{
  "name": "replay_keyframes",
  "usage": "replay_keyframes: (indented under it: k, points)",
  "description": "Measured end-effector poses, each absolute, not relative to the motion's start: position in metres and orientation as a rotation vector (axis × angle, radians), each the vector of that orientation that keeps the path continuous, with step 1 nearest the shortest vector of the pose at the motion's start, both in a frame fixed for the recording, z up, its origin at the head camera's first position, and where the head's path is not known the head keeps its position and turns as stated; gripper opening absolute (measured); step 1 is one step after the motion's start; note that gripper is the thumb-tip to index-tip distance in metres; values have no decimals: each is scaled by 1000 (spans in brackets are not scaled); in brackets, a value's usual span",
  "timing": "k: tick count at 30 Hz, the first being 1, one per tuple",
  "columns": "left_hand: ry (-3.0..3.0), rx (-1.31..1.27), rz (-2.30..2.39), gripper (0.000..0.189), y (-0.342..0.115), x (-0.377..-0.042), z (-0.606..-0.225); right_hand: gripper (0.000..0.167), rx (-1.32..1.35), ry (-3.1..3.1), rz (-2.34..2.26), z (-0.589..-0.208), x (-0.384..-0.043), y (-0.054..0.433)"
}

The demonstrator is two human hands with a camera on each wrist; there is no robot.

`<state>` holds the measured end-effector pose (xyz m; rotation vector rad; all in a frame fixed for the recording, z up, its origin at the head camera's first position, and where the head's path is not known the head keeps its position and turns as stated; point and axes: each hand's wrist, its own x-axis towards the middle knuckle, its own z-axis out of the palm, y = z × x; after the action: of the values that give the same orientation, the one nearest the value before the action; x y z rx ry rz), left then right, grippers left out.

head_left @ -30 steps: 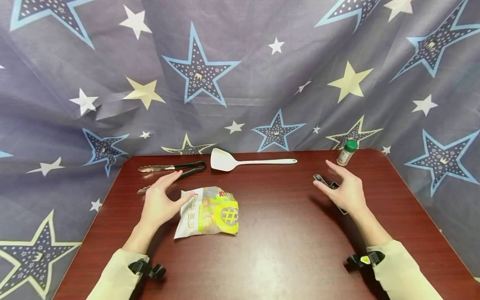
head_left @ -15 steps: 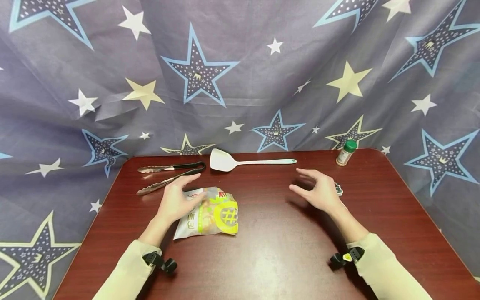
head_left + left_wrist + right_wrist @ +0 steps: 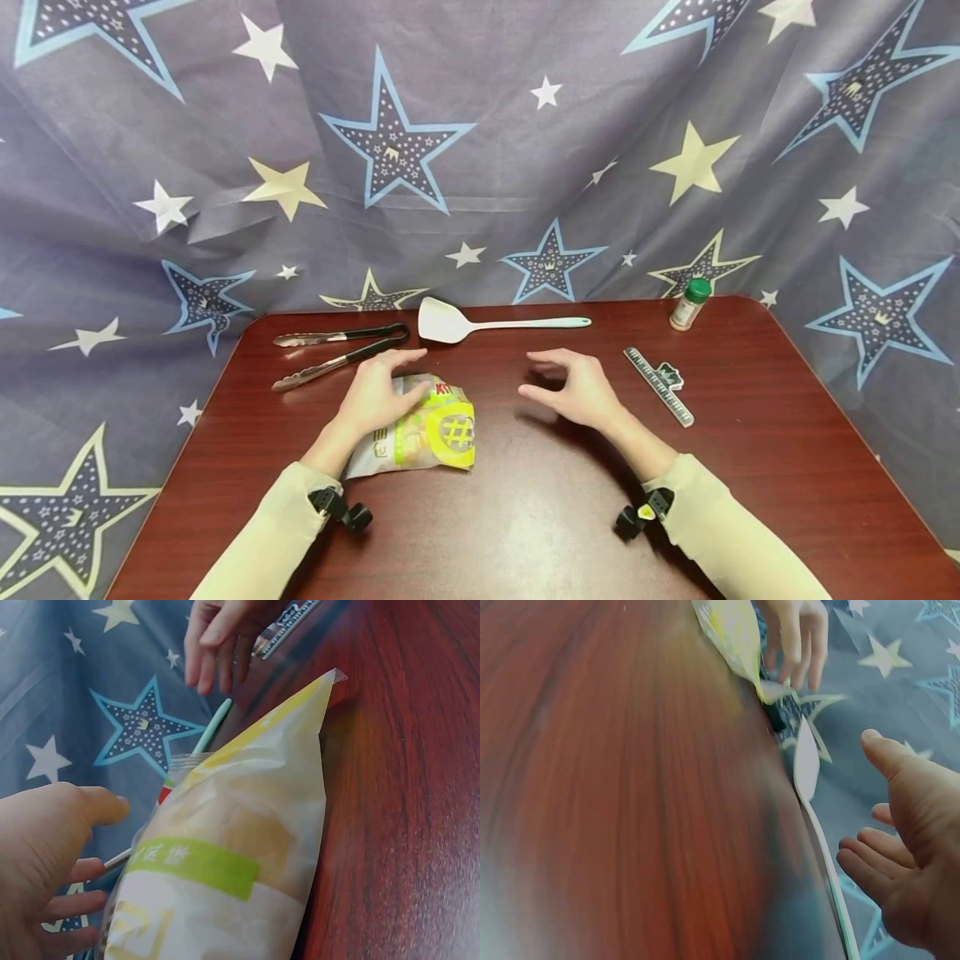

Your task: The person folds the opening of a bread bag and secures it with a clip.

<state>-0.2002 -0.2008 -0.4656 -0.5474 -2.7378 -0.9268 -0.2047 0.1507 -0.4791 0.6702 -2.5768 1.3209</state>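
A plastic bag of bread (image 3: 435,433), white and yellow-green, lies left of the table's middle. My left hand (image 3: 378,396) hovers over its left part in the head view, fingers spread and holding nothing; in the left wrist view that hand (image 3: 52,862) is beside the bag (image 3: 225,855), with a gap between. To the right of the bag, my right hand (image 3: 573,387) hangs above the table, thumb and fingers apart, with nothing in it. The right wrist view has this hand (image 3: 907,847) with the white spatula (image 3: 807,761) beyond it.
Along the back edge lie metal tongs (image 3: 341,354) with black handles and the white spatula (image 3: 446,322). A green-capped seasoning bottle (image 3: 690,305) stands at the back right. A ruler-like clip (image 3: 660,386) lies right of my right hand. A starry cloth (image 3: 495,183) hangs behind the table (image 3: 517,533).
My right hand has moved left, away from the clip, which is now fully uncovered. My left hand has shifted right, from beside the tongs to above the bag.
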Motion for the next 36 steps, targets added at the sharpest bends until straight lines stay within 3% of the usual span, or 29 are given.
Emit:
replay_keyframes:
  k: [14,24,36]
  points:
    - [-2843,-550,-868,43,-191,-201,-468,52,862,-2639,1504,-482,-200,79]
    - [-2854,-573,-881,34,-190,-203,-476,50,860,-2724,1491,-487,-202,56]
    - [-2820,-548,-898,21,-188,-204,-479,27,821,-2769,1371,-485,-201,48]
